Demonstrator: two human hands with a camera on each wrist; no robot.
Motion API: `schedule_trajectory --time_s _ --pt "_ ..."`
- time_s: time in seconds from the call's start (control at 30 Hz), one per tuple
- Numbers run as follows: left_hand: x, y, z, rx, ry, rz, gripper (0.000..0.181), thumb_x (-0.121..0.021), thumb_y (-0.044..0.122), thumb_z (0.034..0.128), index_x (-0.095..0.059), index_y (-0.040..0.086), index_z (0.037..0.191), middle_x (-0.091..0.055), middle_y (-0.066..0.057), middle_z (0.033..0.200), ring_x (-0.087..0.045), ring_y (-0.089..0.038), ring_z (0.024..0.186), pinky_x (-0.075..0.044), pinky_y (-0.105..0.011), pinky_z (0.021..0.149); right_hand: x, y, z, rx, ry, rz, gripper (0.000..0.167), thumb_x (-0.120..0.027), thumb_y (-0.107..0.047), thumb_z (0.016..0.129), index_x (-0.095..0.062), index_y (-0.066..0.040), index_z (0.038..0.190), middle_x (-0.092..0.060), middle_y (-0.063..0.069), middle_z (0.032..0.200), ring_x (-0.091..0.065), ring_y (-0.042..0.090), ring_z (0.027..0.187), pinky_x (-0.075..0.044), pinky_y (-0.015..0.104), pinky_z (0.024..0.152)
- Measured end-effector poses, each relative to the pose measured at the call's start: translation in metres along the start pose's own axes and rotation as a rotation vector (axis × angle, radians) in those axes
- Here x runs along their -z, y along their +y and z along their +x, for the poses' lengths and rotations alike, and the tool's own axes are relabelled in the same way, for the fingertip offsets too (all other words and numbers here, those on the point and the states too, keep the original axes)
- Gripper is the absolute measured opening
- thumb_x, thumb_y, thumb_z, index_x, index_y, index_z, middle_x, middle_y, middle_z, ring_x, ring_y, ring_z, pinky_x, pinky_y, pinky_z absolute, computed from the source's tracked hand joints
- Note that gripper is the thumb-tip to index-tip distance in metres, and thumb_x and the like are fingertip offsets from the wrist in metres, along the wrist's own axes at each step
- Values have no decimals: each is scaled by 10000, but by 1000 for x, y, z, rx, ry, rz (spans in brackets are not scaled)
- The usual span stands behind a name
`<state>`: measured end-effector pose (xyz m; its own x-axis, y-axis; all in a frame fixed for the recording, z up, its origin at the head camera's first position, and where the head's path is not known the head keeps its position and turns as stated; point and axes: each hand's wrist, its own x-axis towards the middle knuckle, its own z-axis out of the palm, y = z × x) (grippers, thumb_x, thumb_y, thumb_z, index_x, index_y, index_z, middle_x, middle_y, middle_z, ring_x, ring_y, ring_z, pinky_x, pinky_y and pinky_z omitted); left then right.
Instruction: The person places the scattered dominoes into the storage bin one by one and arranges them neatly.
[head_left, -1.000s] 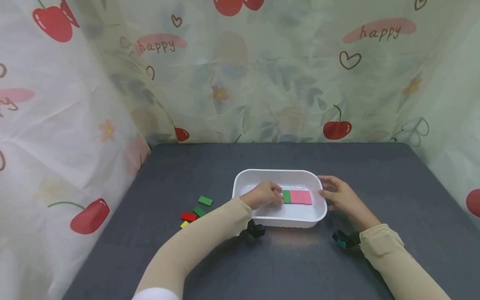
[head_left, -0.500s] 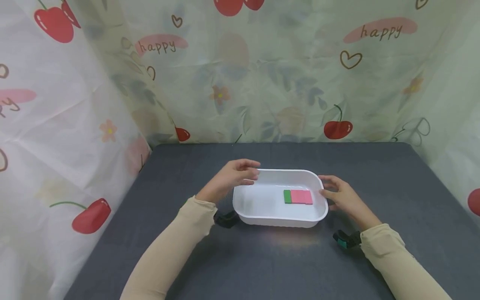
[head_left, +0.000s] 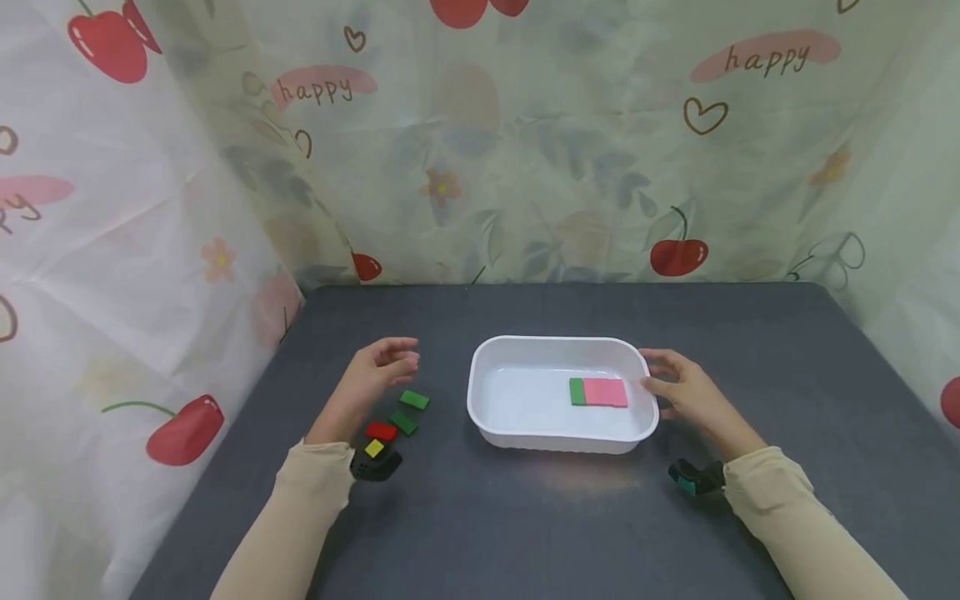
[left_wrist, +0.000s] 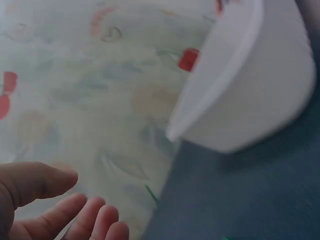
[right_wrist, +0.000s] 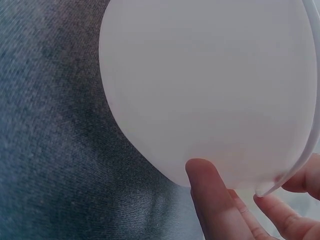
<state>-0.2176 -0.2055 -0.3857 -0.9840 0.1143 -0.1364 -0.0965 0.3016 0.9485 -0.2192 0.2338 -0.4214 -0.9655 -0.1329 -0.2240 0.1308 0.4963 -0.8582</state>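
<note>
A white plastic tray (head_left: 562, 444) stands on the table, with a green tile (head_left: 577, 392) and a pink piece (head_left: 605, 392) lying side by side inside it. My right hand (head_left: 686, 387) holds the tray's right end. In the right wrist view one finger (right_wrist: 205, 175) lies against the outer wall while other fingertips meet the rim. Left of the tray, my left hand (head_left: 363, 379) is in the air with loosely bent fingers and holds nothing. Close to it lie green tiles (head_left: 415, 399), a red tile (head_left: 381, 431) and a yellow piece (head_left: 374, 448).
The dark table (head_left: 525, 533) has a printed curtain (head_left: 525, 167) behind it and at both sides. A black wrist device (head_left: 378, 467) sits under the left wrist, beside the loose pieces. Another black device (head_left: 696, 477) is under the right wrist.
My left hand has come up out of the tray and moved left to the loose pieces. The green and pink pieces stay in the tray. My right hand stays at the tray's end.
</note>
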Motion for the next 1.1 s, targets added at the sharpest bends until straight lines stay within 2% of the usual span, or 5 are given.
schedule_trajectory --time_s 0.2,0.47,0.67,0.9,1.1 --pt "-2 -37 0 68 130 168 510 -658 193 921 -480 56 1379 -560 -187 1286 -565 -312 1159 -478 -444 959 -2 0 1 9 13 -10 602 -569 -187 968 -305 -58 1493 -406 307 1416 -528 450 1184 -580 435 726" --pt "-10 -65 3 115 216 344 576 -758 223 838 -514 47 1330 -577 -177 1225 -584 -310 1105 -496 -450 898 -3 1 3 -15 13 -13 598 -561 -196 969 -305 -80 1497 -405 290 1424 -513 448 1205 -575 445 750" --pt "-16 -71 6 99 228 407 555 -794 228 798 -555 32 1258 -596 -161 1149 -585 -281 1040 -497 -427 854 -2 1 3 0 14 -11 590 -557 -183 969 -309 -75 1494 -418 296 1406 -525 446 1188 -578 439 740" --pt "-19 -72 9 87 226 462 508 -830 235 756 -591 23 1152 -580 -134 1037 -550 -241 909 -482 -352 740 -2 1 3 2 13 -8 591 -553 -178 969 -306 -77 1496 -414 297 1409 -518 451 1194 -577 443 744" --pt "-20 -69 11 91 222 496 463 -831 218 758 -592 20 1102 -574 -129 1011 -538 -230 860 -481 -351 725 -1 -1 1 -4 11 -7 596 -560 -181 972 -301 -73 1498 -405 302 1416 -506 457 1205 -576 449 746"
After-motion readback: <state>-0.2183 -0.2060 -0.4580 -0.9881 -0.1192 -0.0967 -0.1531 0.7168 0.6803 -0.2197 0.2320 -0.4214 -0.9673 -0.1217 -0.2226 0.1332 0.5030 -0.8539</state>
